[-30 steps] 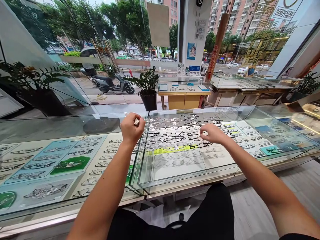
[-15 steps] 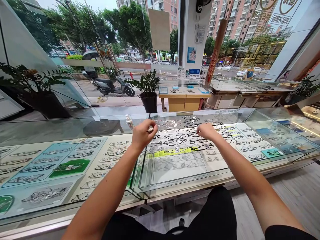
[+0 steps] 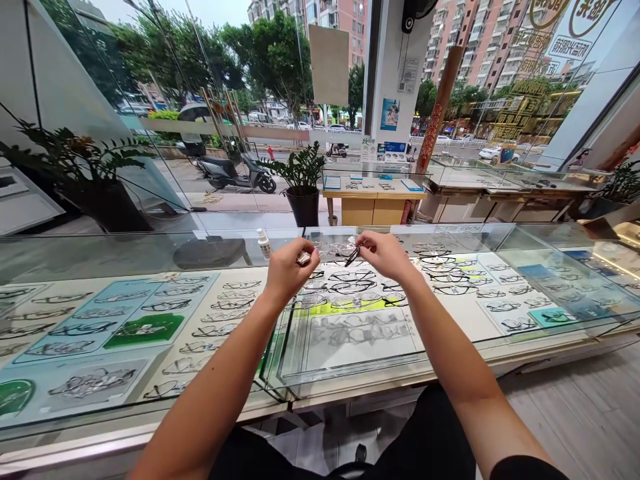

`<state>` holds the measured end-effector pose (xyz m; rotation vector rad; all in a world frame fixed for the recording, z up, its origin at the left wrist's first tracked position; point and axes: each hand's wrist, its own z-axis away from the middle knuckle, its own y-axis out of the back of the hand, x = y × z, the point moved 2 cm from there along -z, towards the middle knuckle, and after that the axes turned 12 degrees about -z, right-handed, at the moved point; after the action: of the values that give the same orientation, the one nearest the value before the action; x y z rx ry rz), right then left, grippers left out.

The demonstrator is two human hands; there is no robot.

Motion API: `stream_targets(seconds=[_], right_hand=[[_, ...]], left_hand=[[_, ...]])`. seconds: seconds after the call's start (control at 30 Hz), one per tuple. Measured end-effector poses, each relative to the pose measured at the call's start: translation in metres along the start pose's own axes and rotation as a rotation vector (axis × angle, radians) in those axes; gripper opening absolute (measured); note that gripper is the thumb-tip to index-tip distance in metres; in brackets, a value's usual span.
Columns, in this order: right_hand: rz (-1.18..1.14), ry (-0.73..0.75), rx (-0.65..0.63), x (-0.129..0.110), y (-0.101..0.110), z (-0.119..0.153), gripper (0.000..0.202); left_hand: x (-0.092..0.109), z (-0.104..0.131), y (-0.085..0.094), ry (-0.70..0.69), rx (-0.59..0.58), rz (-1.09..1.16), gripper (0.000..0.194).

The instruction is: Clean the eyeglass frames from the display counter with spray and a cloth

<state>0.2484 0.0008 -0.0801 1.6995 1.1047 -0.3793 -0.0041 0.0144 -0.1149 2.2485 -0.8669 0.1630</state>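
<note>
Head: gap between left hand (image 3: 289, 268) and glasses (image 3: 353, 257)

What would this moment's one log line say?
left hand: closed on small pale item | right hand: pinching dark-framed glasses | white bottle: standing near left hand

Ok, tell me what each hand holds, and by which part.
The right hand pinches dark glasses near one end; the left hand grips a small pale item, held part hidden.
</note>
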Motion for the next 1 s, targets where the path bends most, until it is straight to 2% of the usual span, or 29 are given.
stream_targets(seconds=[0.17,0.33,0.43,0.6,0.83,1.0], right_hand=[[-0.188,0.107,0.222,0.010,-0.041,-0.006,0.016],[-0.248,0.145,0.287,0.025,-0.056,0.003,0.019],[-0.242,0.146,0.270,0.032,-0.065,0.007,0.023],[-0.235,0.242,0.196,0.036,-0.081,0.010,0.027],[-0.265,0.367,0.196,0.030,-0.081,0.014,0.026],[-0.308,0.375,0.155,0.029,-0.081,0.015,0.030]], left_hand=[[-0.003,0.001,-0.008,0.075,-0.058,0.079,0.018],[-0.004,0.001,-0.008,0.112,-0.124,0.174,0.029],[-0.004,0.002,-0.009,0.148,-0.199,0.268,0.035],[0.000,0.007,-0.015,0.233,-0.307,0.398,0.036],[-0.001,0.008,-0.021,0.313,-0.322,0.483,0.033],[-0.002,0.007,-0.023,0.335,-0.342,0.519,0.039]])
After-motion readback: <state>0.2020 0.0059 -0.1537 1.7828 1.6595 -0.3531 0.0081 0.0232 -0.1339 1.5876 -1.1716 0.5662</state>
